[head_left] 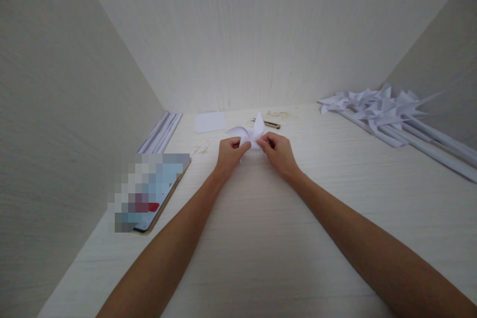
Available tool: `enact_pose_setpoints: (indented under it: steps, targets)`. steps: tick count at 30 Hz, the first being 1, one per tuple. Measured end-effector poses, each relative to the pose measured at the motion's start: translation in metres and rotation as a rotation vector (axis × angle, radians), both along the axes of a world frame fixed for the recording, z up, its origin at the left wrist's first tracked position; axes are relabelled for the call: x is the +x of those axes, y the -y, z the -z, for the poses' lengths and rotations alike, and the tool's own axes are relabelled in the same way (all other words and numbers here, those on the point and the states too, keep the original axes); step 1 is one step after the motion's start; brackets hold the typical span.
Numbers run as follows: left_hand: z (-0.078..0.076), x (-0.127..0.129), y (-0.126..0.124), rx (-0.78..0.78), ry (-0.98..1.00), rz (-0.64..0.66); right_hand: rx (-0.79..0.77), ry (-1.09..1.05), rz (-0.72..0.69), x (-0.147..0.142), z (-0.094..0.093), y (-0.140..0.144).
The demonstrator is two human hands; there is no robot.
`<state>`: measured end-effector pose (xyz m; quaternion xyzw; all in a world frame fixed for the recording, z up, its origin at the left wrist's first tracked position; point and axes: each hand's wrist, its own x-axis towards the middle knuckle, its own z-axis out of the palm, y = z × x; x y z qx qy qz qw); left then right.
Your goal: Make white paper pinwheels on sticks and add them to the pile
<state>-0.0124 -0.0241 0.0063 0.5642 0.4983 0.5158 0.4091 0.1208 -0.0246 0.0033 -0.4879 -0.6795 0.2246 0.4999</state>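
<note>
A white paper pinwheel [258, 124] with curved, pointed blades is held between my two hands, above the middle of the table. On its left side, my left hand [229, 155] pinches the paper with thumb and fingers. My right hand [278, 153] grips it from the right, fingertips closed close to the centre. The fingers cover part of the middle, so I cannot make out how the folds meet there. Just behind the pinwheel lies a utility knife [272, 124], its tip partly hidden by a blade of paper.
White paper sheets [209, 122] lie at the back. Rolled paper sticks [164, 131] rest by the left wall, with a partly blurred phone [164, 194] nearer me. Several finished pinwheels [387, 109] on paper sticks [439, 151] are heaped at the right. Walls [242, 35] border the table [261, 248].
</note>
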Motion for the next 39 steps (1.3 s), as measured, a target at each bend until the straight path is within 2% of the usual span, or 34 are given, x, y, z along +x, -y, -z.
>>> enact_pose_setpoints:
  steps: [5,12,19,29,39]
  targets:
    - [-0.0013,0.0005,0.0002,0.052,-0.055,-0.034,0.083,0.083,0.009,-0.0002,0.0001,0.0010]
    - [-0.0006,0.0013,-0.0005,0.089,-0.080,-0.015,0.275,0.321,0.034,0.0036,0.0041,0.0022]
    - [-0.0018,0.0017,0.0003,0.121,-0.075,-0.008,0.321,0.515,0.110,0.0023,0.0027,0.0059]
    - [-0.0024,0.0017,0.0005,0.174,-0.147,-0.017,0.250,0.376,0.073,-0.0002,0.0049,0.0063]
    - [-0.0013,0.0018,-0.0002,0.171,-0.200,-0.010,0.247,0.400,0.082,-0.0005,0.0076,0.0040]
